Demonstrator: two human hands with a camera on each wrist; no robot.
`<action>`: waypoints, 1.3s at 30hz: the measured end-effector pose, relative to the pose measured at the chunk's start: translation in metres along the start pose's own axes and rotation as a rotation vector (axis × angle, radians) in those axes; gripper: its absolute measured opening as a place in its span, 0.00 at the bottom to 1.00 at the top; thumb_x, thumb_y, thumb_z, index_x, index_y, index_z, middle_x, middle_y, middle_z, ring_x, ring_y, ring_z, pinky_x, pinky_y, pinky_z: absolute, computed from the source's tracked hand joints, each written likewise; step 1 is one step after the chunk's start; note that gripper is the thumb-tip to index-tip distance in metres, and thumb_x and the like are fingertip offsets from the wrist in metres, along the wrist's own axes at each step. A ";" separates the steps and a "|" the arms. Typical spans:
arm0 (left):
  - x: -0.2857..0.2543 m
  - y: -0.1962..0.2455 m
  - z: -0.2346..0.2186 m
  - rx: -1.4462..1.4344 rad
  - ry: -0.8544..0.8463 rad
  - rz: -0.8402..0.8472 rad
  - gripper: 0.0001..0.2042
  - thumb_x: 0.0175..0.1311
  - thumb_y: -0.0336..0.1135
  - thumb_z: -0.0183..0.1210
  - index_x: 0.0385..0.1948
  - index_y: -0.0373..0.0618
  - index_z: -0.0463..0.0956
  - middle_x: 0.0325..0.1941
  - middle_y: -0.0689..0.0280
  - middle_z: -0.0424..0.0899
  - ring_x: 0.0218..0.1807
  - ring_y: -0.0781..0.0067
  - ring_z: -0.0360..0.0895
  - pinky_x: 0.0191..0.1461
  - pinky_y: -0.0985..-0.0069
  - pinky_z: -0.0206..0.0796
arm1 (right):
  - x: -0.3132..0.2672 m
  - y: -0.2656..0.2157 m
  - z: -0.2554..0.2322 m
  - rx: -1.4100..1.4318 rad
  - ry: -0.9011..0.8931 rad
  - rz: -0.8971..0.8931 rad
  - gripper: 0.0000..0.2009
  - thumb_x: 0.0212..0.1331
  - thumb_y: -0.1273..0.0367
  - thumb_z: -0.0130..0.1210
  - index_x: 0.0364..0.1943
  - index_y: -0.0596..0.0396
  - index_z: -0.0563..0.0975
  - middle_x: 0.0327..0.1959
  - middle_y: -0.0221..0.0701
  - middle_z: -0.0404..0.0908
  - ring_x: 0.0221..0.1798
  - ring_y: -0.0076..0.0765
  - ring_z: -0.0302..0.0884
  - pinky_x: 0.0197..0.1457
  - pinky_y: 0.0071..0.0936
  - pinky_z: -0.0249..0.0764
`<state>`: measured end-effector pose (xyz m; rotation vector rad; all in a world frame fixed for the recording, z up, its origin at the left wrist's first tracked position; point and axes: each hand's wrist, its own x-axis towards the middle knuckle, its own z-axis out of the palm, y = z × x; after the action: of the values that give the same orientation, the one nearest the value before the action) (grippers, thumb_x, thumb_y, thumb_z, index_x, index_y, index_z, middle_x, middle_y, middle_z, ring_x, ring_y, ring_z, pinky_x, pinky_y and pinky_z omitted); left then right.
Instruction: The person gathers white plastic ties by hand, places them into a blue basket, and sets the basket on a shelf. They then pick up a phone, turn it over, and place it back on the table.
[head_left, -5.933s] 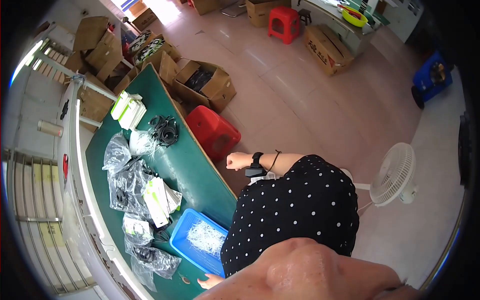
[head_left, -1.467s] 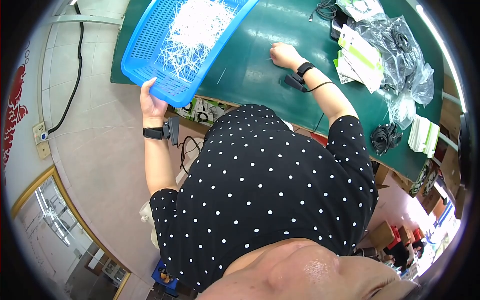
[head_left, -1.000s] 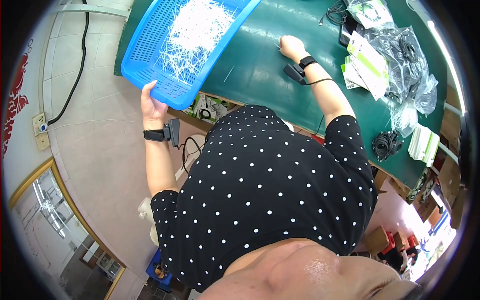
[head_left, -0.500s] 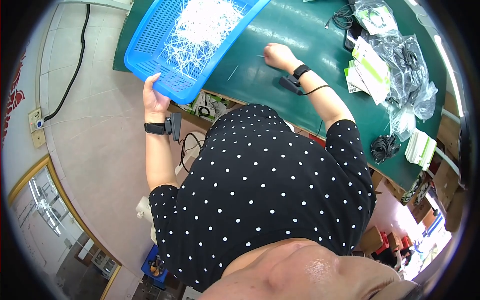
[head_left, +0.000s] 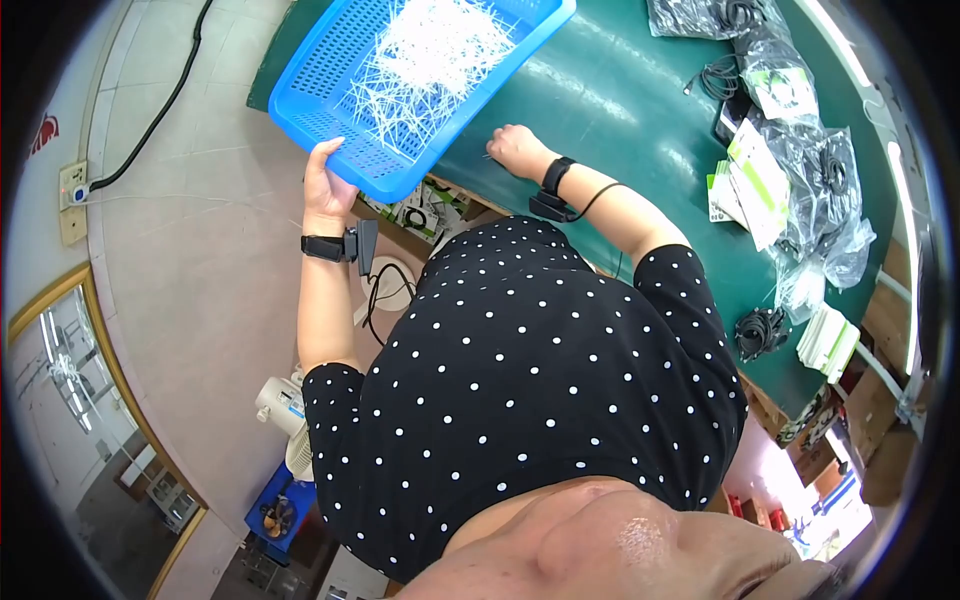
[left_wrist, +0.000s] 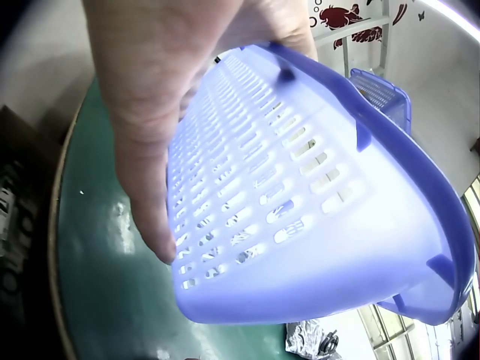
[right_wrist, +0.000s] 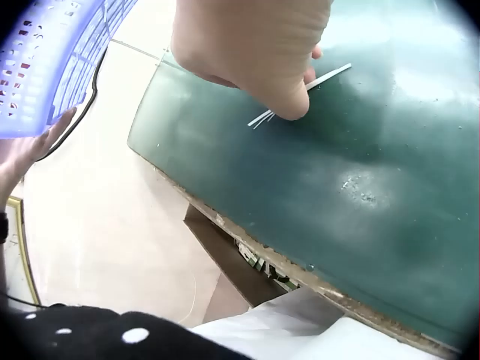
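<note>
A blue perforated plastic basket (head_left: 385, 165) is tilted at the left of the table, holding a heap of thin white strips (head_left: 435, 60). My left hand (head_left: 328, 188) grips its near end, thumb over the rim; the left wrist view shows that hand (left_wrist: 161, 97) against the slotted basket wall (left_wrist: 255, 195). To the right of the basket, my right hand (head_left: 520, 152) is low over the green tabletop. In the right wrist view the right hand (right_wrist: 255, 52) pinches a few thin white strips (right_wrist: 330, 76), their ends sticking out on both sides of the fingers.
Clear plastic bags (head_left: 815, 170) with cables, white-and-green cards (head_left: 755, 185), a coiled black cable (head_left: 760, 332) and a card stack (head_left: 828, 340) lie along the right of the green table (head_left: 600, 100). Below its front edge, a shelf (head_left: 435, 210) holds packages. A fan (head_left: 285, 410) stands behind.
The basket, earlier flat on the table, is now lifted and tilted by my left hand. My right hand has moved left and nearer the front edge, where a loose strip lay.
</note>
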<state>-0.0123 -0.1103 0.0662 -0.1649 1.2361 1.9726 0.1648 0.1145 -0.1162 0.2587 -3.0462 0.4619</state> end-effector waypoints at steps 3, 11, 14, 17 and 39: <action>-0.002 -0.002 0.006 0.016 0.005 0.010 0.24 0.54 0.29 0.57 0.56 0.38 0.64 0.52 0.59 0.74 0.56 0.59 0.70 0.63 0.57 0.60 | -0.009 0.007 0.004 0.020 -0.004 0.050 0.03 0.44 0.72 0.52 0.22 0.54 0.76 0.25 0.35 0.78 0.31 0.43 0.78 0.35 0.36 0.76; 0.011 -0.007 -0.001 0.022 -0.067 -0.017 0.25 0.54 0.28 0.57 0.57 0.38 0.63 0.53 0.59 0.74 0.55 0.60 0.71 0.62 0.60 0.62 | -0.068 0.075 -0.123 0.556 0.253 0.685 0.07 0.44 0.68 0.59 0.27 0.55 0.80 0.26 0.35 0.82 0.30 0.34 0.81 0.37 0.29 0.77; 0.012 -0.004 0.003 0.097 -0.094 -0.057 0.24 0.55 0.30 0.57 0.54 0.35 0.64 0.52 0.59 0.74 0.54 0.60 0.72 0.61 0.61 0.63 | -0.075 0.078 -0.194 0.675 0.499 0.637 0.08 0.49 0.68 0.60 0.29 0.59 0.79 0.25 0.32 0.82 0.30 0.29 0.80 0.37 0.25 0.76; 0.019 0.000 -0.006 0.112 -0.167 -0.097 0.23 0.56 0.30 0.57 0.54 0.34 0.64 0.52 0.58 0.74 0.53 0.60 0.73 0.60 0.63 0.64 | -0.052 0.047 -0.255 0.631 0.574 0.476 0.05 0.54 0.71 0.60 0.30 0.59 0.78 0.26 0.29 0.79 0.31 0.22 0.77 0.37 0.18 0.73; -0.023 0.070 0.042 0.158 -0.416 -0.274 0.16 0.56 0.28 0.57 0.47 0.35 0.71 0.45 0.60 0.79 0.46 0.67 0.77 0.54 0.67 0.70 | -0.102 -0.007 -0.302 0.327 0.693 0.731 0.16 0.58 0.62 0.59 0.44 0.60 0.77 0.39 0.31 0.79 0.39 0.23 0.76 0.39 0.20 0.72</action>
<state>-0.0321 -0.1040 0.1478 0.1437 1.0277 1.5663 0.2732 0.2145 0.1668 -0.8488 -2.2712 0.8537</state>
